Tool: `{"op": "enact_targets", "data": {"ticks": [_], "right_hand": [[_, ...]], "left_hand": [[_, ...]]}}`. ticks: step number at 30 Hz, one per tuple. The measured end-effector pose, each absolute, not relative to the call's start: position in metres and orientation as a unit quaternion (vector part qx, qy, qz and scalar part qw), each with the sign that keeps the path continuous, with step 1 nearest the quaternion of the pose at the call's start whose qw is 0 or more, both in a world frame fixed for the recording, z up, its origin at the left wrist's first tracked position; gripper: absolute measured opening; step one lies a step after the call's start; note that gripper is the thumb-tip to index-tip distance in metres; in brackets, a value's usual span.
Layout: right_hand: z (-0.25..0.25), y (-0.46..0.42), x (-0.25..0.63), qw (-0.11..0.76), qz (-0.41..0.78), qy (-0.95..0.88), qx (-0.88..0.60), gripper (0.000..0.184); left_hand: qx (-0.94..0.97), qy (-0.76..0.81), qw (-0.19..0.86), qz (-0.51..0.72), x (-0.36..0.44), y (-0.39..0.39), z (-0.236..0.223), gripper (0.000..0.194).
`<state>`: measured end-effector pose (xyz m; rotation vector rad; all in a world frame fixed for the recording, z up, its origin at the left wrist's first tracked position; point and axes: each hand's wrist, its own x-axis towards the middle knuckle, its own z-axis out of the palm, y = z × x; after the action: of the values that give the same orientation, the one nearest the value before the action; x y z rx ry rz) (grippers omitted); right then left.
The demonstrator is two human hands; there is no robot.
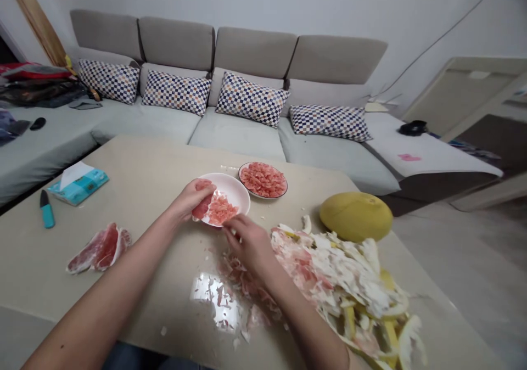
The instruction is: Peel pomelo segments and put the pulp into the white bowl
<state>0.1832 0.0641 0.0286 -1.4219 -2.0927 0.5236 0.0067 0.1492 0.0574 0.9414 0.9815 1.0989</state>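
My left hand (190,198) is closed around a red pomelo segment (201,208) at the left edge of a white plate (237,186). Loose pomelo pulp (222,209) lies on that plate. At its near right rim, my right hand (249,241) has its fingers pinched together; whatever is between them is too small to make out. Just behind stands a dark-rimmed plate (286,193) heaped with pink pulp (262,179). Several unpeeled segments (101,249) rest on the table, left of my left forearm.
A large heap of rind and membrane (346,276) covers the table's right side, with a whole pomelo (356,216) behind it. Scraps (224,298) are scattered near me. At left are a turquoise-handled knife (47,211) and a tissue pack (80,182). A sofa (239,134) stands beyond.
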Motion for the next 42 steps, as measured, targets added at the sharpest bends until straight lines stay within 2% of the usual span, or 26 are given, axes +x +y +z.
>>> {"op": "enact_targets", "data": {"ticks": [1,3,10,13,16,17,19,22,25,28,31,33,37,42], "right_hand": [[0.024,0.058,0.179,0.194,0.177,-0.819,-0.510,0.021],[0.012,0.054,0.170,0.139,0.177,-0.842,-0.490,0.015],[-0.019,0.064,0.153,0.095,0.165,-0.849,-0.493,0.017],[-0.006,0.061,0.158,0.111,0.168,-0.849,-0.489,0.014],[0.022,0.066,0.169,0.158,0.171,-0.847,-0.478,0.015],[0.031,0.071,0.173,0.189,0.170,-0.842,-0.475,0.018],[0.047,0.080,0.180,0.328,0.186,-0.797,-0.473,0.019],[0.055,0.085,0.183,0.413,0.195,-0.754,-0.472,0.023],[0.047,0.069,0.183,0.403,0.302,-0.724,-0.471,0.018],[0.037,0.045,0.186,0.373,0.424,-0.680,-0.468,0.022],[0.033,0.030,0.191,0.364,0.488,-0.648,-0.458,0.023],[0.033,0.026,0.193,0.364,0.489,-0.642,-0.465,0.020],[0.035,0.025,0.192,0.352,0.461,-0.650,-0.491,0.025],[0.037,0.028,0.190,0.361,0.435,-0.669,-0.482,0.019]], "left_hand": [[0.400,0.420,0.650,0.491,0.005,0.147,0.059,0.023],[0.372,0.399,0.665,0.510,0.000,0.137,0.061,0.017],[0.219,0.374,0.689,0.581,-0.032,0.063,0.050,0.017],[0.131,0.368,0.683,0.617,-0.036,0.045,0.034,0.013],[0.133,0.369,0.695,0.603,-0.034,0.044,0.021,0.014],[0.148,0.369,0.702,0.590,-0.033,0.045,0.019,0.016],[0.184,0.370,0.716,0.563,-0.031,0.045,0.017,0.023],[0.252,0.380,0.722,0.519,-0.027,0.040,0.017,0.030],[0.353,0.396,0.710,0.463,-0.021,0.032,0.014,0.034],[0.407,0.395,0.716,0.407,-0.015,0.028,0.011,0.036],[0.421,0.387,0.724,0.387,-0.009,0.030,0.012,0.032],[0.428,0.394,0.715,0.387,-0.007,0.032,0.016,0.030],[0.450,0.430,0.687,0.376,-0.005,0.031,0.022,0.025],[0.482,0.430,0.659,0.386,-0.005,0.033,0.023,0.024]]}}
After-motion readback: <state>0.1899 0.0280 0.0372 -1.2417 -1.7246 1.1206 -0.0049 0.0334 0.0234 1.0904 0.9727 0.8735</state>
